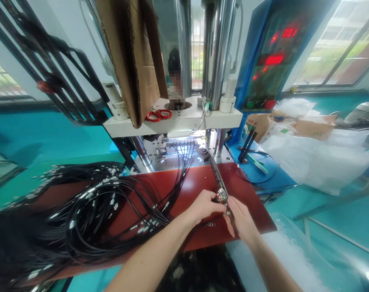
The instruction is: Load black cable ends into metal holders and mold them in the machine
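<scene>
My left hand [205, 207] is closed, pinching a small bunch of silvery cable connectors [222, 195] over the front right of the red-brown board. My right hand [241, 219] is wrapped round the near end of a long, narrow dark metal bar [217, 173]. The bar's far end reaches the press's lower plate. The connectors are right against the bar, and my fingers hide part of both. Left of my hands, a large heap of black cables [93, 207] with pale metal ends covers the board [199, 182].
Ahead, a press with a white plate [175, 127] has a lit mould [180, 148] with several cables running into it. Red-handled scissors [158, 115] and cardboard [132, 61] rest on the plate. A blue control box [271, 61] stands right, above white bags [318, 158].
</scene>
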A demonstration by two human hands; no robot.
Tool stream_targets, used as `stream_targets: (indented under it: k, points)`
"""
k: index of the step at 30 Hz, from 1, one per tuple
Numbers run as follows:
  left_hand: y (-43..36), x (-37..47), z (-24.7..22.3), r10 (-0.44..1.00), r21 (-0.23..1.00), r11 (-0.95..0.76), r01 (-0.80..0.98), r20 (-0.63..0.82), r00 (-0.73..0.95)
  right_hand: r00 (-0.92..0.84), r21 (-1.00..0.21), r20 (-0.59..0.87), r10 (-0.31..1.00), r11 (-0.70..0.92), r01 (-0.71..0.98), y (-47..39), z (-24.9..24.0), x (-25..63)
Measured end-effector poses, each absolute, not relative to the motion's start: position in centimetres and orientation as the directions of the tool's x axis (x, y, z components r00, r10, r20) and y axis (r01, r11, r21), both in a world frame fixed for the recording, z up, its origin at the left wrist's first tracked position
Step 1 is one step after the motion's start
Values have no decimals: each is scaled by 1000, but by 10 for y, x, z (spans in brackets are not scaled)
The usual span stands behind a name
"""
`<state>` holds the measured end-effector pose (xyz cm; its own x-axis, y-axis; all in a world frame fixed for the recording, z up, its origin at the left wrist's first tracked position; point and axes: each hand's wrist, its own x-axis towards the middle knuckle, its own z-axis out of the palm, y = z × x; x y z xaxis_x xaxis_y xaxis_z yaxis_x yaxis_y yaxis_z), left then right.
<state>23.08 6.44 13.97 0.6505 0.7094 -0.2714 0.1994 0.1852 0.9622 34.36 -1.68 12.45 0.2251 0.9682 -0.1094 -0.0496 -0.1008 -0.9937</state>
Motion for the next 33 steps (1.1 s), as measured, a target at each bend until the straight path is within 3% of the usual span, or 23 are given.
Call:
stream_targets:
  k: [7,11,14,17,24,33]
  points:
    - [62,228,136,737,978,155,140,-208,643,194,-990,-107,975,-123,74,-15,121,344]
    - [66,224,138,776,985,174,-13,-129,618,215,-990,-136,967,-126,-60,-15,118,345]
    - [73,222,139,709,930,355,-99,-198,677,257,-978,-162,953,-122,-167,-15,115,346]
    - [79,221,139,638,884,458,-97,-251,728,265,-976,-147,953,-96,-198,-15,113,346]
    - [82,222,142,625,877,480,5,-346,699,247,-954,-174,953,-101,-282,-15,108,349]
    - [76,236,145,726,952,289,100,-286,625,199,-954,-161,967,-100,-284,-17,113,354]
